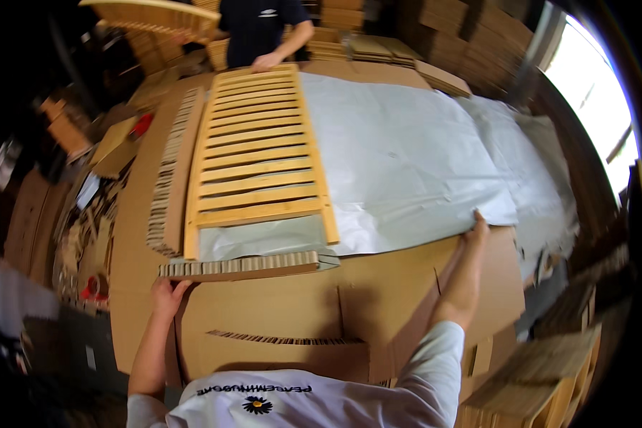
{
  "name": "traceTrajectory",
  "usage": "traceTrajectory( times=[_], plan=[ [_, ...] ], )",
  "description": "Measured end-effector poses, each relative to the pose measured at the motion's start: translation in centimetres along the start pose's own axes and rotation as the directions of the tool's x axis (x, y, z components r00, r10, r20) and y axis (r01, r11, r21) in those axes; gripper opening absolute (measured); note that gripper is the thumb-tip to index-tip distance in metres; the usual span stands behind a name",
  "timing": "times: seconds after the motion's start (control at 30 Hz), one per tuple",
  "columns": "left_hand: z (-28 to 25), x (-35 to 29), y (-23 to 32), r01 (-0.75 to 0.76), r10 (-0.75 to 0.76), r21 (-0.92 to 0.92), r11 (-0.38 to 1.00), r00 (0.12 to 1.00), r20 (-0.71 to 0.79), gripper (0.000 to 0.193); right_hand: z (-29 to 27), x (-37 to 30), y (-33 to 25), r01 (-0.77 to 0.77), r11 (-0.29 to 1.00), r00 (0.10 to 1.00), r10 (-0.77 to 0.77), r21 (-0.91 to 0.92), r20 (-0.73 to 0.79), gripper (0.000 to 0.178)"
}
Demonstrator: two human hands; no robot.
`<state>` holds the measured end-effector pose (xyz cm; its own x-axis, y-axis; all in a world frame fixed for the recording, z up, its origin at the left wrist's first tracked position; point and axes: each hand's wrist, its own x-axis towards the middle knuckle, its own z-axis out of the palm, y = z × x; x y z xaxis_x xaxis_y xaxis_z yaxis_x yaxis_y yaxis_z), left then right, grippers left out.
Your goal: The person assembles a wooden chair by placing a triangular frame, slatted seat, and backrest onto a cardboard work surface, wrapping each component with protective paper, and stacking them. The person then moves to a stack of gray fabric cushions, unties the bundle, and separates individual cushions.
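A slatted wooden panel lies on a silvery-white sheet spread over the cardboard-topped table. Along the panel's near end runs a honeycomb cardboard strip, and my left hand grips its left end. My right hand pinches the sheet's near edge, off to the right of the panel. A longer honeycomb cardboard strip lies along the panel's left side. At the far end, a co-worker's hand rests on the panel's top rail.
Flat cardboard covers the near table, with another honeycomb strip close to my body. A second slatted panel is raised at the far left. Cardboard scraps are heaped on the left; stacked wooden pieces stand at lower right.
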<state>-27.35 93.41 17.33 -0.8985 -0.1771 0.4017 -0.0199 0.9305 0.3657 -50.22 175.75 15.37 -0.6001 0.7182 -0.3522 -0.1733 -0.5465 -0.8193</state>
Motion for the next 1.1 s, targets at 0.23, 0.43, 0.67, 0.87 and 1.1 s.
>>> traceTrajectory(
  times=[0.23,0.43,0.67,0.87,1.1],
  plan=[
    [0.3,0.8,-0.8,0.144,-0.123,-0.077,0.987,0.965,0.23,0.057,9.9,-2.3,-11.9,0.211,0.098,0.837,-0.533,-0.972,0.128,0.066],
    [-4.3,2.0,3.7,0.052,0.006,-0.473,0.879,0.993,0.121,0.103,19.7,-12.9,-17.5,0.271,-0.35,0.732,-0.53,-0.896,0.429,0.059],
    [-5.7,2.7,7.8,-0.283,0.23,-0.357,0.89,0.956,-0.182,0.082,25.5,-17.7,-15.4,0.447,0.894,0.785,-0.403,0.019,0.471,0.035],
    [-4.5,2.2,7.0,-0.143,0.053,-0.581,0.801,0.984,-0.168,0.039,31.3,-28.3,-16.6,0.462,0.874,0.517,-0.405,0.152,0.754,0.033],
    [-4.4,3.2,6.1,-0.296,0.234,-0.408,0.864,0.952,-0.195,0.046,39.2,-48.0,-8.1,0.821,0.527,0.113,-0.53,0.222,0.84,0.035]
  ],
)
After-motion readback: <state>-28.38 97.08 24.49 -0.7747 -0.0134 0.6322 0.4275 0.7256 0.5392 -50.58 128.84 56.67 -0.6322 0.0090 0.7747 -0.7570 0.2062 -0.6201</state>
